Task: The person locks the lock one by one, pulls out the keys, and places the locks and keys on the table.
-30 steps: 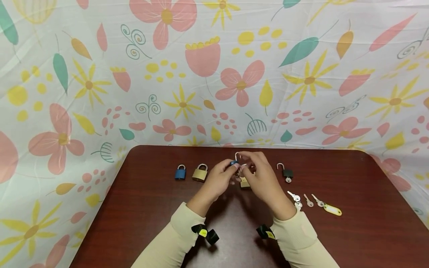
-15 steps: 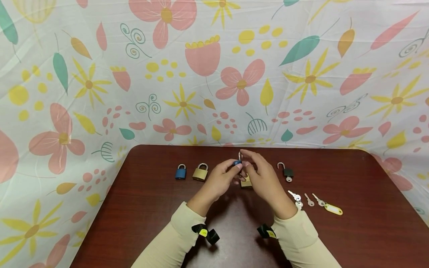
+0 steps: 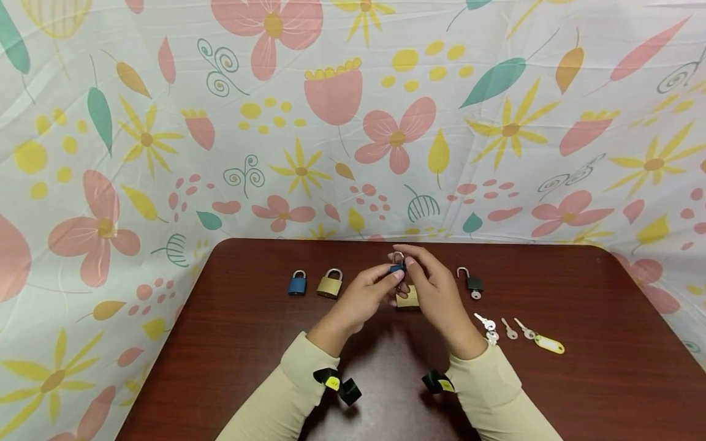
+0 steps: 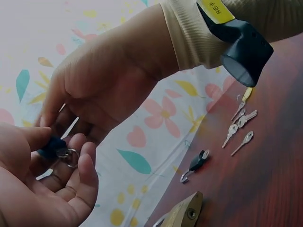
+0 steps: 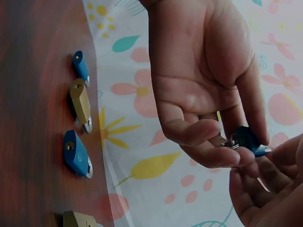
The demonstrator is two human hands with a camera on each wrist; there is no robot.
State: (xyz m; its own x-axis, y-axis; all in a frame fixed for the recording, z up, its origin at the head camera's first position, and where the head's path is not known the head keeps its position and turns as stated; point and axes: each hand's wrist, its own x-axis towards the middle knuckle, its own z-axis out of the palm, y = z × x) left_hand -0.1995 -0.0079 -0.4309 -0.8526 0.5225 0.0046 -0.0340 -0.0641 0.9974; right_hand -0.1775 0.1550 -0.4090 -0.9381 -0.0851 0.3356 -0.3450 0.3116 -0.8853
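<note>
My left hand (image 3: 358, 299) holds a small blue padlock (image 3: 397, 268) between thumb and fingers, its silver shackle upward. A metal key ring (image 4: 72, 159) hangs at its underside, against the left fingers in both wrist views; any key on it is largely hidden. Thumb and fingers of my right hand (image 3: 439, 297) close about the shackle from the other side. Whether the shackle is latched cannot be told. A brass padlock (image 3: 407, 298) sits on the table behind the hands. Another blue padlock (image 5: 76, 153), screened by my left hand in the head view, stands in the row.
On the brown table (image 3: 242, 367), a blue padlock (image 3: 297, 283) and a brass one (image 3: 329, 285) stand at left. A dark padlock (image 3: 474, 285) with raised shackle and a key lies at right. Several loose keys (image 3: 508, 329) and a yellow key tag (image 3: 549, 344) lie nearer me.
The held blue padlock has shifted slightly right and turned, showing its shackle as a broader arch. My right thumb has moved up beside the shackle. Things on the table stay put.
</note>
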